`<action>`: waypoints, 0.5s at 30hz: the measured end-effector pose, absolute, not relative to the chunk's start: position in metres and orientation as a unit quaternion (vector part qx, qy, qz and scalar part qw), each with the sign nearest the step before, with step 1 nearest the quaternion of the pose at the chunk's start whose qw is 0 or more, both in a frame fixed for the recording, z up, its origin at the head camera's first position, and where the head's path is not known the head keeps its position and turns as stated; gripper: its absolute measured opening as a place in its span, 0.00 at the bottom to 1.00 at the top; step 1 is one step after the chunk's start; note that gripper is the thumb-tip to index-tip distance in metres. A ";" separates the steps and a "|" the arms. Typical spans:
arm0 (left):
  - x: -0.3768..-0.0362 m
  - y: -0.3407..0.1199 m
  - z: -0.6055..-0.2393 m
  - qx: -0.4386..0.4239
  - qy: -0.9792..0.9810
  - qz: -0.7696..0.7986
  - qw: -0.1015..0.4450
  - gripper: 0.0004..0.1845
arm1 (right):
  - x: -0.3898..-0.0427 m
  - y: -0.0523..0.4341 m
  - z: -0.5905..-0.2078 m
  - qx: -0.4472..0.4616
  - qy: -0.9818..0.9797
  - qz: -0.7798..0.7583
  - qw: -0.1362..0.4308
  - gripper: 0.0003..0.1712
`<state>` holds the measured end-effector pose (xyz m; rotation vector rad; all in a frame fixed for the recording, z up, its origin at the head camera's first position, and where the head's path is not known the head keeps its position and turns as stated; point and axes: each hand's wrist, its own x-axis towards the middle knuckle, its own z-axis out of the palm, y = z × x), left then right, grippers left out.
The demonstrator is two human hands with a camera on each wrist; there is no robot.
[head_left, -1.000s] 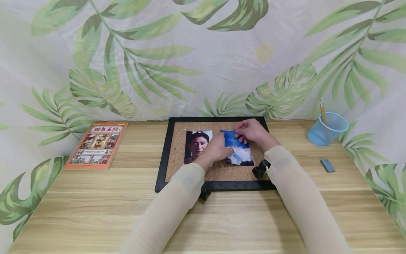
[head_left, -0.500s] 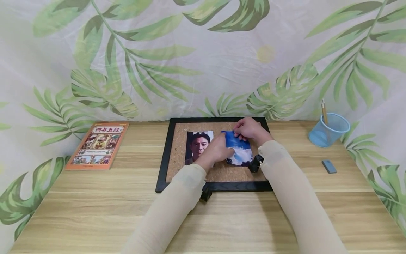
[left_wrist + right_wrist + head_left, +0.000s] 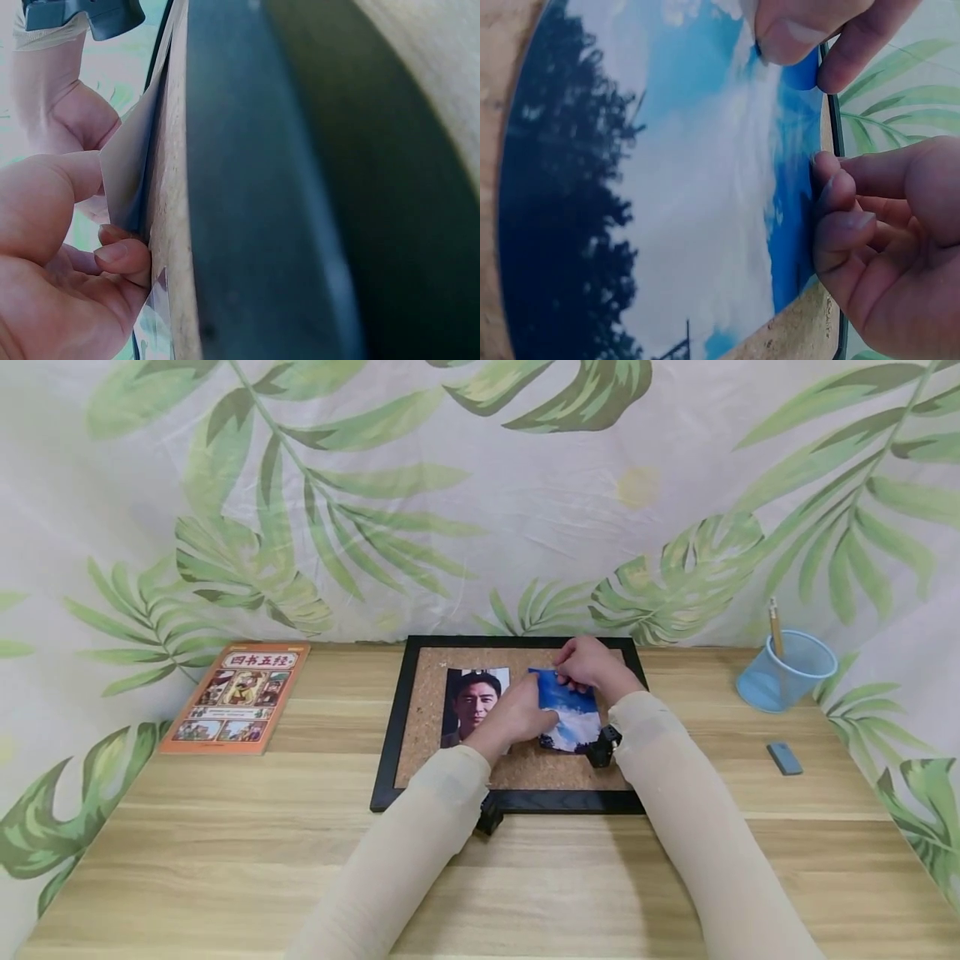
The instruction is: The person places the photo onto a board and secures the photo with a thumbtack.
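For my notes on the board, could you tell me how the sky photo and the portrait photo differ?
The sky photo shows blue sky and clouds; the portrait photo shows a person. The right hand pinches the sky photo's top edge; the left hand overlaps both photos' edges. Both lie on the cork board.

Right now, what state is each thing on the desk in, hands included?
Blue sky photo: flat on the board, held by both hands.
Portrait photo: flat on the board, partly under the left wrist.
Black-framed cork board: lying flat.
Left hand: pressing the sky photo's left edge.
Right hand: pinching its top edge.
Orange book: closed.
Blue mesh cup: upright, holding a pencil.
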<state>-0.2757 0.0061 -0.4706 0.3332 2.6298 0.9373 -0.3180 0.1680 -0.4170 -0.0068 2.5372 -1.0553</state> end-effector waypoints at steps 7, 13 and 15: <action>-0.270 0.007 -0.464 0.116 0.919 0.340 0.164 0.47 | -0.314 0.179 -0.420 0.054 0.895 -0.391 0.206 0.11; -0.274 0.008 -0.466 0.108 0.927 0.324 0.154 0.46 | -0.314 0.185 -0.425 0.087 0.875 -0.424 0.215 0.14; -0.271 0.008 -0.458 0.104 0.931 0.315 0.151 0.45 | -0.313 0.186 -0.424 0.091 0.869 -0.434 0.218 0.14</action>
